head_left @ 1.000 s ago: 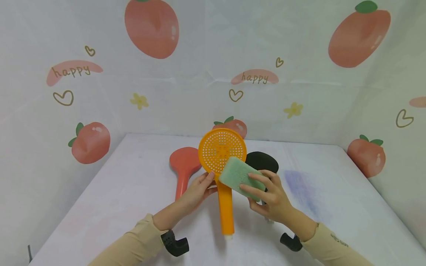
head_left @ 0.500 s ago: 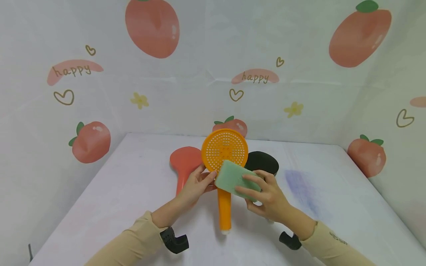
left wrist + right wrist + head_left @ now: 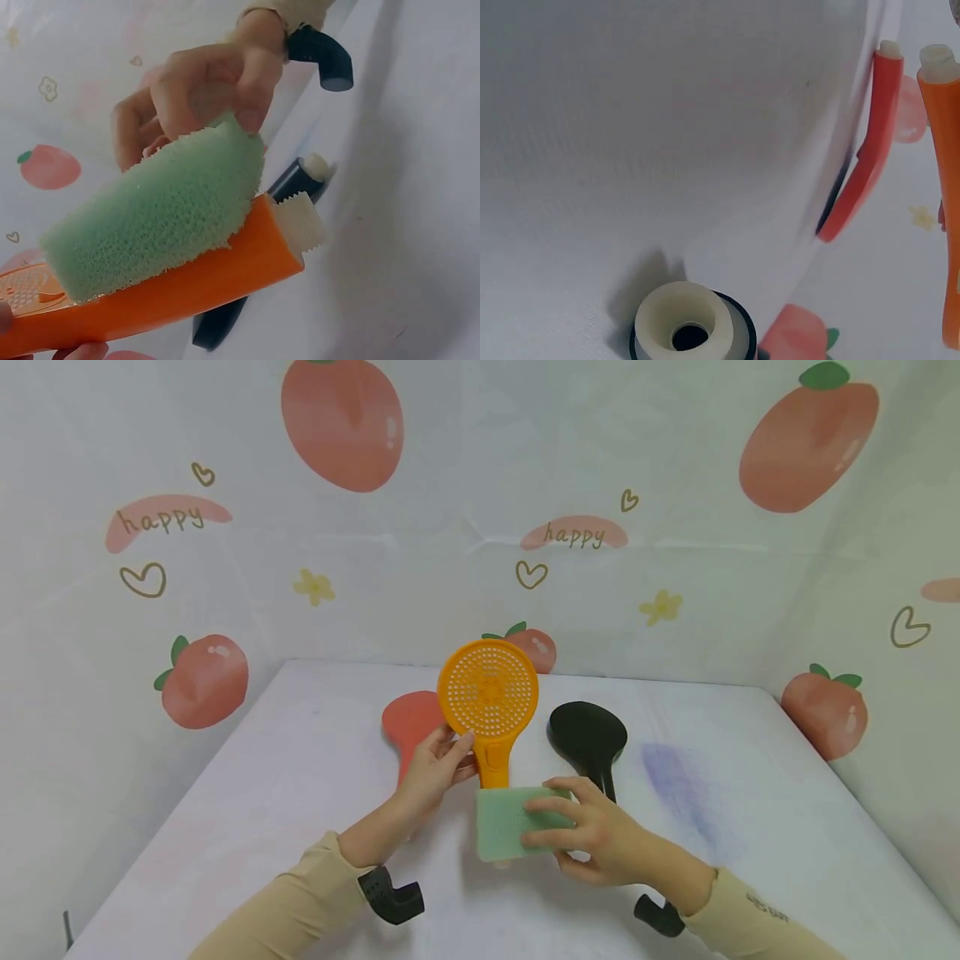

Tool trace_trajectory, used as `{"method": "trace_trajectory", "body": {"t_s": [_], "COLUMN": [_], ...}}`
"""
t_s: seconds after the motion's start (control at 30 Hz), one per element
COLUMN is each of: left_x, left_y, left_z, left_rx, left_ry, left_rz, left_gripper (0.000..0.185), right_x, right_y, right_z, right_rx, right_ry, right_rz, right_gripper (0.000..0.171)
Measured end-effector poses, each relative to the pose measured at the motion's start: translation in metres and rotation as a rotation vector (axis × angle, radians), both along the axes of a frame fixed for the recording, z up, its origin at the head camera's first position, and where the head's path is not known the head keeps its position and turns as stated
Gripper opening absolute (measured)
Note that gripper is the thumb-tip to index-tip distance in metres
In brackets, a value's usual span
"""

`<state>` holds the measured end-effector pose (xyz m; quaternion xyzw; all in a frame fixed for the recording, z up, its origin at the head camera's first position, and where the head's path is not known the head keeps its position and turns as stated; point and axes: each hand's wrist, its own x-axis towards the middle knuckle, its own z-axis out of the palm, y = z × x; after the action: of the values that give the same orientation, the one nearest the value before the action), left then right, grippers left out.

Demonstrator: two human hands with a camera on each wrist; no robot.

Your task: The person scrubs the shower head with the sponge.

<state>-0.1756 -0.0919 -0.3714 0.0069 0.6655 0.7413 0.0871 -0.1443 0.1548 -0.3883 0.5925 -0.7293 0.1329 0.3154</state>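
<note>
My left hand [image 3: 433,775] grips an orange shower head [image 3: 489,689] by its neck, the round perforated face turned toward me. In my right hand [image 3: 600,835] is a pale green sponge [image 3: 501,822], lying across the lower handle and hiding most of it. The left wrist view shows the sponge's rough side [image 3: 157,210] along the orange handle [image 3: 187,296], near the white threaded end [image 3: 300,223]. Only the tips of the left fingers [image 3: 86,351] show there. In the right wrist view, the orange handle [image 3: 946,142] stands at the right edge; the right hand is out of sight.
A red shower head [image 3: 412,718] lies on the white table [image 3: 300,752] behind the left hand. To the right lies a black shower head [image 3: 587,731]; its pale hose connector [image 3: 682,322] shows in the right wrist view. A printed cloth [image 3: 450,460] surrounds the table.
The sponge has slid down from the shower head's neck to its lower handle and turned level. The orange shower head has shifted slightly left and up, uncovering more of the black one.
</note>
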Motion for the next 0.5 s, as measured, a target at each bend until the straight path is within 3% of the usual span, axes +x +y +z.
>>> {"method": "trace_trajectory", "body": {"t_s": [0.13,0.33,0.5], "left_x": [0.001,0.006,0.007], "left_y": [0.000,0.003,0.004], "left_z": [0.002,0.006,0.004], "left_rx": [0.007,-0.004,0.009], "left_ry": [-0.004,-0.006,-0.017], "left_rz": [0.000,-0.031,-0.047], "left_gripper": [0.050,0.049,0.049], "right_x": [-0.003,-0.011,-0.014], "right_y": [-0.001,-0.005,-0.006], "right_z": [0.002,0.010,0.011], "right_rx": [-0.030,-0.132,-0.171], "right_ry": [0.032,0.089,0.075], "right_rz": [-0.001,-0.116,-0.166], "right_gripper": [0.033,0.032,0.031]}}
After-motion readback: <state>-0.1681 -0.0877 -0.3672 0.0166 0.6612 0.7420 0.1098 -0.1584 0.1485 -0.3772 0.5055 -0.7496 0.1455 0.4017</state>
